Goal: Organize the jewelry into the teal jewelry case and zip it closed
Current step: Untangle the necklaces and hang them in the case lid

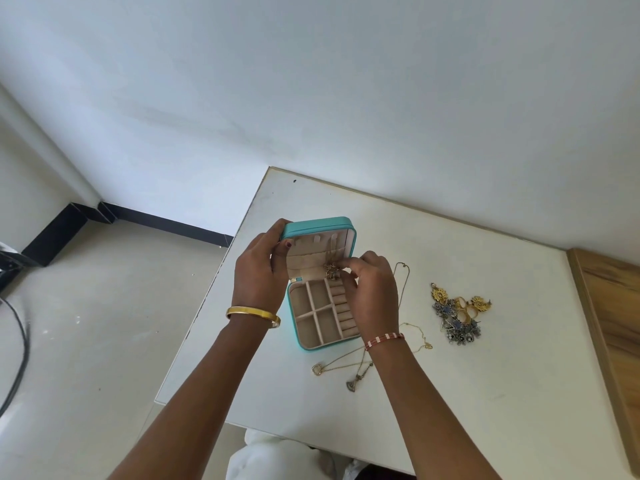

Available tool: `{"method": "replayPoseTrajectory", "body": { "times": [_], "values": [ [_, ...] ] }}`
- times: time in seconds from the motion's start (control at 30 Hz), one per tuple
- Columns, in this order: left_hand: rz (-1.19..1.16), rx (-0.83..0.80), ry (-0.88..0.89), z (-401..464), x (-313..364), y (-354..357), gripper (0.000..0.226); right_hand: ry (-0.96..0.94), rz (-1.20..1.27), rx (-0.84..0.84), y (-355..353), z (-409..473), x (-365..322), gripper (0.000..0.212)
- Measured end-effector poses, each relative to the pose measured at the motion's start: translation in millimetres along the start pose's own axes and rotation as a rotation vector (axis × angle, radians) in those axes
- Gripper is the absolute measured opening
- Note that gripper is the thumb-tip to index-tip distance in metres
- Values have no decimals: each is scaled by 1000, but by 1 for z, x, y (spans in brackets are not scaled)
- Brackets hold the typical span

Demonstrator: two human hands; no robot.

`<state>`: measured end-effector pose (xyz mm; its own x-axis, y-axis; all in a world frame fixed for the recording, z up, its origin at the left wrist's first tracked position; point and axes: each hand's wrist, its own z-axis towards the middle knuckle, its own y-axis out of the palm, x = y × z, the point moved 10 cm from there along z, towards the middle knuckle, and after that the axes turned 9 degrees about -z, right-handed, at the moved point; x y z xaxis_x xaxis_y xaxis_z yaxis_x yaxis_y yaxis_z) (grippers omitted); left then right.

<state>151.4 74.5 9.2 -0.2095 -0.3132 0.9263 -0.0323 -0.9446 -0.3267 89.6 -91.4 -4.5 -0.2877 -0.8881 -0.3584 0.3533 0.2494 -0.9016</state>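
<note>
The teal jewelry case (300,336) stands open on the white table (485,375), its beige compartments showing. My left hand (258,271) grips the left edge of the raised lid (318,225). My right hand (370,289) pinches a gold necklace pendant (331,271) at the pocket inside the lid, its chain hanging from a hook above. Several gold chain necklaces (346,367) lie on the table in front of the case and by my right wrist. A heap of gold and blue-grey earrings and rings (459,315) lies to the right.
A wooden board (609,327) borders the table on the right. The white wall (346,98) runs behind the table. The floor (86,341) lies to the left, with a black cable (20,362) and dark baseboard (166,225).
</note>
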Motion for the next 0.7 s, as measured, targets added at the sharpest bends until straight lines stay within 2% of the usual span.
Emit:
{"method": "replayPoseTrajectory", "body": {
  "times": [0.13, 0.27, 0.57, 0.7],
  "values": [
    [11, -7, -10, 0, -1, 3, 34, -9, 5, 62, -6, -3, 0, 16],
    [-5, -13, -12, -2, -1, 2, 34, -27, 26, 31, -4, -9, -3, 19],
    [-15, -66, -111, -18, -3, -2, 46, 194, 344, 79, -32, -32, 17, 13],
    [-88, -13, -160, -36, 4, -15, 46, 297, 395, 97, -46, -53, 36, 12]
  ]
}}
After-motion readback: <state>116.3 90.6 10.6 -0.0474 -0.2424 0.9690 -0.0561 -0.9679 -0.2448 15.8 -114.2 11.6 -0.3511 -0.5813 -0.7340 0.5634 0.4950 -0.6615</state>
